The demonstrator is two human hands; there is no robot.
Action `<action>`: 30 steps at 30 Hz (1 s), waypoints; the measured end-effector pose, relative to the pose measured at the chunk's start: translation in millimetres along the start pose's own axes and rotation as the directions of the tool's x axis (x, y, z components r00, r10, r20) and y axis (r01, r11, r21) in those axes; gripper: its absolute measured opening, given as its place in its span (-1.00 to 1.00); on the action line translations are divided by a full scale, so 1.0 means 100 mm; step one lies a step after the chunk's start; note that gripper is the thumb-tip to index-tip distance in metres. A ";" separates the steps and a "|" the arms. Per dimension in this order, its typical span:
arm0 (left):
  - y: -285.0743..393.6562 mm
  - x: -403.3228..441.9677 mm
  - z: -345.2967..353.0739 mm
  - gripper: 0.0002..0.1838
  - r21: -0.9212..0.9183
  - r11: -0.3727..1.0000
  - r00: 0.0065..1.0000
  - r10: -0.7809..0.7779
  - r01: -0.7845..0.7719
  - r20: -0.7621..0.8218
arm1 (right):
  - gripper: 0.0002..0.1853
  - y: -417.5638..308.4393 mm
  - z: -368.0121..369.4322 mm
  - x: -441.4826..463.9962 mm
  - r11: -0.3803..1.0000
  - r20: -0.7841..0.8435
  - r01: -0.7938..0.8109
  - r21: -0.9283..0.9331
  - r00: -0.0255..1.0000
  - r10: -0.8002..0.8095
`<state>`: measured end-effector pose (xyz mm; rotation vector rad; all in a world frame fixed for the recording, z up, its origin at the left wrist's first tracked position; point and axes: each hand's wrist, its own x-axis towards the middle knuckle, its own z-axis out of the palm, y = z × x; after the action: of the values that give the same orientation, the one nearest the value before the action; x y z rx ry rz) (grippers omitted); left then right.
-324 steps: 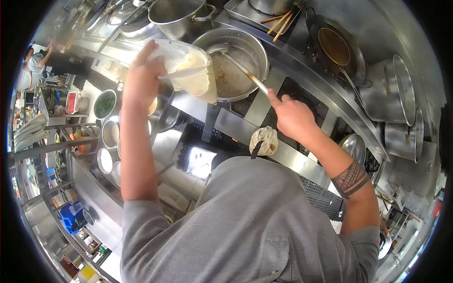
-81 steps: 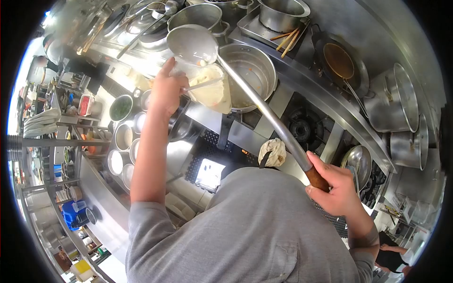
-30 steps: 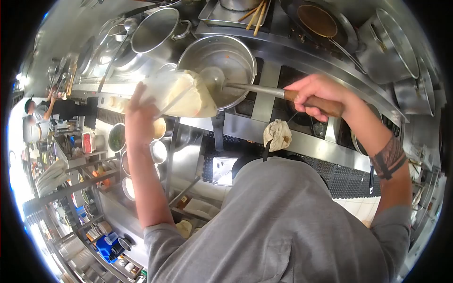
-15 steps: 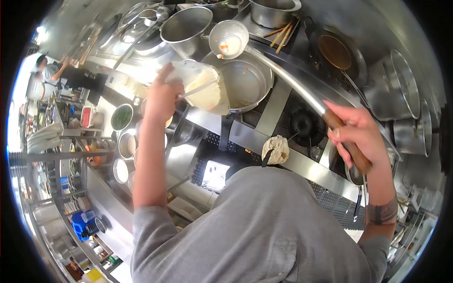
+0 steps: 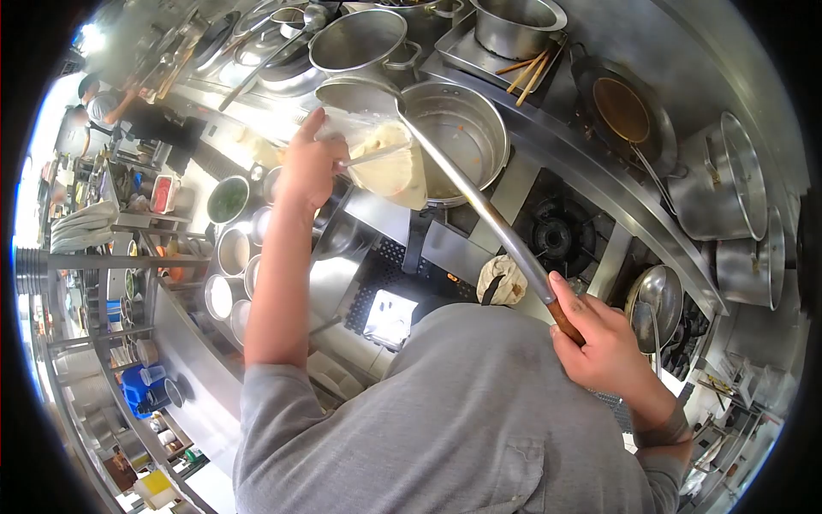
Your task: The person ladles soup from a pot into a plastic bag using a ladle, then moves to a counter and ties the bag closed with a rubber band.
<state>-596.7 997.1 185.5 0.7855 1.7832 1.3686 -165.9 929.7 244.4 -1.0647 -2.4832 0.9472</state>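
My right hand [image 5: 599, 338] is wrapped round the wooden grip of a long-handled metal ladle [image 5: 479, 201]. The ladle's bowl is tipped at the mouth of a see-through plastic container [image 5: 417, 180], which has pale, creamy contents stuck inside. My left hand [image 5: 312, 163] grips that container by its near side, tilting it; a thin greyish strip runs from my fingers across it. I cannot tell whether bowl and container touch. Just right of the container, a wide metal pan [image 5: 492, 141] sits on the stove with a little residue on its bottom.
A deep pot [image 5: 360, 38] stands behind the pan. At right are a burner [image 5: 561, 233], a wok [image 5: 659, 141] with a strainer [image 5: 622, 110], and hanging pots [image 5: 732, 188]. A folded cloth [image 5: 503, 281] lies at the stove's front. Another person [image 5: 107, 107] stands far left.
The ladle's bowl has moved left from above the pan to the container and turned over. My right hand has come down and left. The left hand has barely moved.
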 end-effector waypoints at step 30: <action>0.07 0.01 -0.06 -0.06 0.181 0.982 0.985 0.012 -0.044 0.173 | -0.79 0.75 -0.07 2.01 0.803 0.493 0.341 -0.489 0.868 -0.068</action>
<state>-602.2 996.0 192.9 1.0000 1.7848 1.1268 -261.0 1117.2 199.5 -0.7216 -3.3264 0.4147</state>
